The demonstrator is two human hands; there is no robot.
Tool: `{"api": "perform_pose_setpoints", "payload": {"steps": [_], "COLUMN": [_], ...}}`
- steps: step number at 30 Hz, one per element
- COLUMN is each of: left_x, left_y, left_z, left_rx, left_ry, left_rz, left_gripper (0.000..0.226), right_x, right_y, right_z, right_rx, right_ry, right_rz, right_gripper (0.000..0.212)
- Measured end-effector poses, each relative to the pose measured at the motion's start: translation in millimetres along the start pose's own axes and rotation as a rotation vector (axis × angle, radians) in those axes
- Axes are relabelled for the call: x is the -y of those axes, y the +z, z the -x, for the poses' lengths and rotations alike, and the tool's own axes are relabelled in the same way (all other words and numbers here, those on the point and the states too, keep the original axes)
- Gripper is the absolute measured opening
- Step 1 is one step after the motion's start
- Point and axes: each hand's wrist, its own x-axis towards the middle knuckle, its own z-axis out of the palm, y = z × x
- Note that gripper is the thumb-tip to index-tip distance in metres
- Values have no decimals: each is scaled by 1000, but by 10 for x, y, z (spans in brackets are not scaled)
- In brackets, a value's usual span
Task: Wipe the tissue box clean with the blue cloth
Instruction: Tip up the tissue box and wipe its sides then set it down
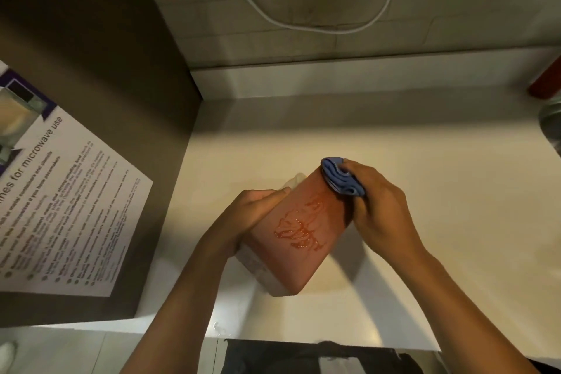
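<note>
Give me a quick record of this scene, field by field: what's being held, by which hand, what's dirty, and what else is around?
Surface: white counter
Item being cleaned: tissue box, tilted, held off flat
Left hand: grips the box's left side
Right hand: presses the bunched blue cloth against the box's far top corner
Mess: red smear mid-face, not yet wiped
Cloth versus smear: apart
On the left: microwave-use notice
Back wall: white cable

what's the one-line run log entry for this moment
left hand: holds tissue box tilted | right hand: presses blue cloth at far end | red smear: not wiped
</note>
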Motion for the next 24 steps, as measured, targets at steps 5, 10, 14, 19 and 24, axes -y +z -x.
{"api": "perform_pose_setpoints", "payload": {"steps": [5,10,14,19,24], "left_x": [80,82,23,-8,-36], "left_y": [-52,-52,-2,-19,24], "left_z": [-58,-65,-85,-63,-45], "left_rx": [-43,-21,-19,-43,-20], "left_ry": [-25,-32,-32,-12,-19], "left_rz": [33,8,-17,-21,-65], "left_gripper": [60,58,53,64,71], "right_x": [85,-118,22,87,15], "right_y": [124,-42,37,77,-71], "right_z": [242,238,58,307,159], "right_rx": [83,20,13,88,36], "right_ry": [-78,-15,-17,-50,-23], "right_rz": [20,40,52,36,107], "right_gripper": [52,52,52,55,54]}}
